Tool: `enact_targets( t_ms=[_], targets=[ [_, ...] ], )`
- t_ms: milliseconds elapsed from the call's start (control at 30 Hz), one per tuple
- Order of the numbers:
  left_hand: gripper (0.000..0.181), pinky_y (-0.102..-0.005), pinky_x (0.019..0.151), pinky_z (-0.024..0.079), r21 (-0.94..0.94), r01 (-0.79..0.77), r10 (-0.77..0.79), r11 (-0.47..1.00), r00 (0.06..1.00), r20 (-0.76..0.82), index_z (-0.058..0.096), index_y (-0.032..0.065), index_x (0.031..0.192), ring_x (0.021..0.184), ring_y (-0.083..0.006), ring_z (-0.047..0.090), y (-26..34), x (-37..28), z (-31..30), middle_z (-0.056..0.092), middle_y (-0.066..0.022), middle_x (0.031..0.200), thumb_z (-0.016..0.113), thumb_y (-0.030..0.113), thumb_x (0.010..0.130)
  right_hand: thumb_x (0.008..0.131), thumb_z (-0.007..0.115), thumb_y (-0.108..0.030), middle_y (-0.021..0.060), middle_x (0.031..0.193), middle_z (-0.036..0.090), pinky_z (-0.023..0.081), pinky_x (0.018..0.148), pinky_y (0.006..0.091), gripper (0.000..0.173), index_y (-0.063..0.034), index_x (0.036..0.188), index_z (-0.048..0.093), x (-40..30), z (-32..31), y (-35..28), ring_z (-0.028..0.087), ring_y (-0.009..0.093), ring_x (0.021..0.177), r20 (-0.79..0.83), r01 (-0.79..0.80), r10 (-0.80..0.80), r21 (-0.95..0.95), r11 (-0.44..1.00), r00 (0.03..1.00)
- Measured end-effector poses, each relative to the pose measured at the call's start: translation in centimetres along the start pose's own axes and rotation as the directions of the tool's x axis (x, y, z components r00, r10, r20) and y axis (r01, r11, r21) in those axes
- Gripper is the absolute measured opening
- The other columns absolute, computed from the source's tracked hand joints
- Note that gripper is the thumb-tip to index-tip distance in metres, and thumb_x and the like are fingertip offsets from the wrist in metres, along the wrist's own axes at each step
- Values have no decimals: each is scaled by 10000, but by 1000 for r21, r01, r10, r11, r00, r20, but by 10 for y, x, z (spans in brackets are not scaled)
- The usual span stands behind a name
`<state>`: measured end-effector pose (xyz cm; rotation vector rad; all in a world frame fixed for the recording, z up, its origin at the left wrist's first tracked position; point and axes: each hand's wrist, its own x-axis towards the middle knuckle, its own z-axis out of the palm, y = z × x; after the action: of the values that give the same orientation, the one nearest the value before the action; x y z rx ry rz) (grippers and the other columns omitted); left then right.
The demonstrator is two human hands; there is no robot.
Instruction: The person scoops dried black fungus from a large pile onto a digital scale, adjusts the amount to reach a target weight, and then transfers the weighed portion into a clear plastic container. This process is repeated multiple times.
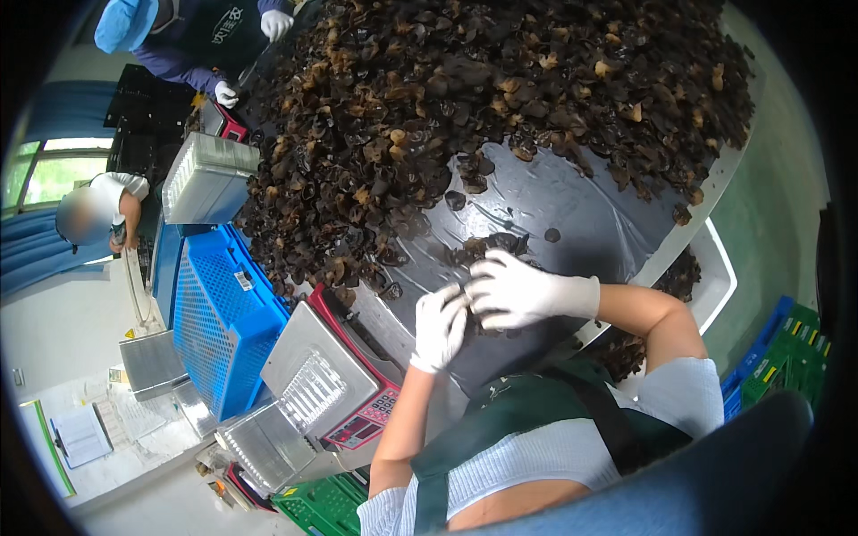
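Both my hands wear white gloves and meet low over the table's near side. My left hand [439, 328] has bent fingers, their tips close to those of my right hand [509, 291]. The right hand reaches in from the right, palm down with fingers partly spread. Whether a piece lies between the fingertips is hidden. Just beyond them sits a small cluster of dark wood ear mushrooms [488, 246]. These rest on a dark plastic sheet [570, 208] covering the table. A large heap of brown-black wood ears [415, 107] fills the far side.
Left of me stands a red-edged digital scale [328, 368] bearing clear plastic trays. Beyond it are a blue perforated crate [214, 321] and stacked clear trays [211, 171]. A white bin [717, 275] holds wood ears at right. A gloved co-worker [201, 47] stands across; another person [100, 208] is farther left.
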<state>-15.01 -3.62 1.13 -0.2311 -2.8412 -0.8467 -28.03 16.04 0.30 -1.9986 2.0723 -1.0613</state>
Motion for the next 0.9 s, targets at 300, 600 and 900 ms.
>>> enact_targets(
  t_ms=[300, 600, 900],
  targets=[
    [483, -482, 1125, 263, 467, 468, -350, 751, 881, -319, 525, 102, 1358, 1292, -378, 412, -76, 16, -11, 485, -203, 1381, 604, 247, 904, 848, 623, -278, 98, 1208, 586, 391, 956, 460, 243, -120, 1031, 646, 21, -14, 71, 512, 319, 1121, -418, -383, 283, -176, 907, 863],
    [331, -427, 1013, 414, -247, 176, -187, 953, 982, -23, 578, 5, 1192, 1159, -367, 533, 20, -33, 11, 568, -207, 1221, 596, 51, 865, 780, 690, -303, 81, 1231, 577, 396, 956, 427, 268, -154, 1002, 665, -15, -8, -22, 502, 306, 1160, -37, -45, 50, 118, 992, 998],
    [359, -417, 1051, 371, -275, 397, -474, 876, 814, -335, 586, 5, 1193, 1203, -339, 490, 9, -77, 19, 520, -192, 1241, 611, 53, 839, 737, 725, -75, 85, 1088, 667, 408, 976, 399, 281, -60, 1009, 651, -65, -65, -18, 592, 285, 1081, -256, -471, 507, 192, 861, 823]
  ],
)
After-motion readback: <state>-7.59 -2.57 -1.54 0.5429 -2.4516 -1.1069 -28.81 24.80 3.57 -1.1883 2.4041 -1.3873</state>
